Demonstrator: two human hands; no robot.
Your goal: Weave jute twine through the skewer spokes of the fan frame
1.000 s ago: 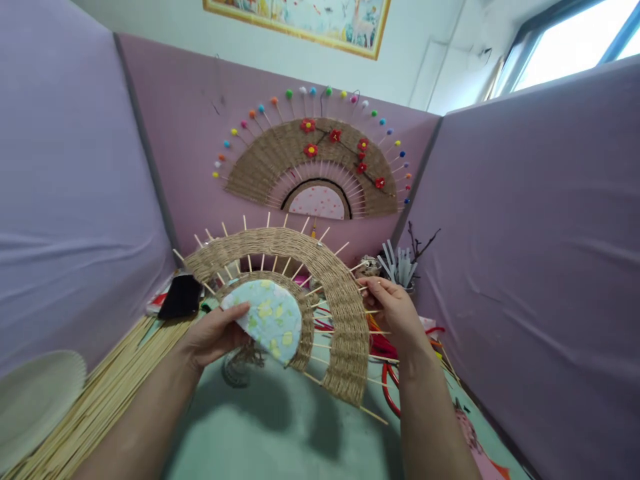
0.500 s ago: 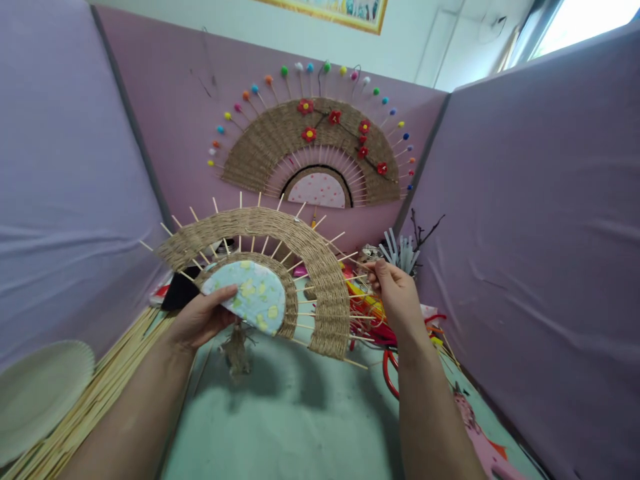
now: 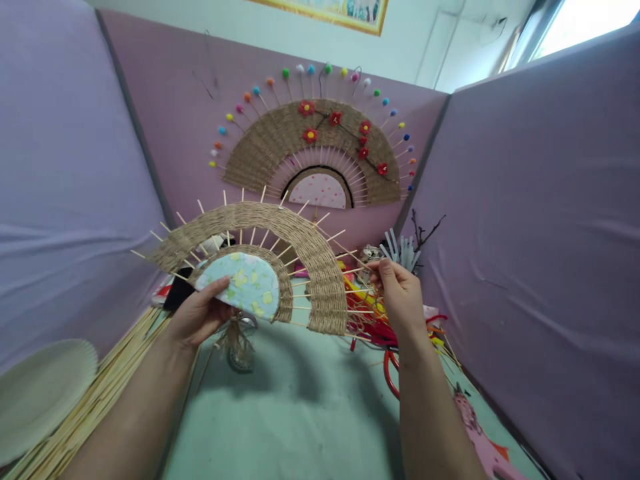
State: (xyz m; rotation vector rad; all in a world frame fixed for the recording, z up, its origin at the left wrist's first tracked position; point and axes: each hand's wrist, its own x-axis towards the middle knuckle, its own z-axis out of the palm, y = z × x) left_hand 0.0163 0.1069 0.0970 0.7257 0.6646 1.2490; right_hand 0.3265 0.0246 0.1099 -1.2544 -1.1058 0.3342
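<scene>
We grip the woven fan (image 3: 327,280) by its blue centre (image 3: 250,283) w/ our L fingers (image 3: 213,315), over the worktop (image 3: 280,427). Our R fingers (image 3: 387,272) pinch a thin cord (image 3: 361,261) just beyond its R rim, nr the stick tips (image 3: 369,311).

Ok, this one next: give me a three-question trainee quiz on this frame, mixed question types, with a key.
1. Multiple choice. The left hand grips the half-round brown woven twine fan at its:
a) outer woven band
b) pale blue-and-yellow patterned half-disc
c) bare stick tips

2. True or false. Red flowers decorate the larger brown woven fan on the purple panel.

3. Fill in. A thin brown strand runs from the held fan's outer edge to the ____ hand.

Key: 1. b; 2. True; 3. right.
</scene>
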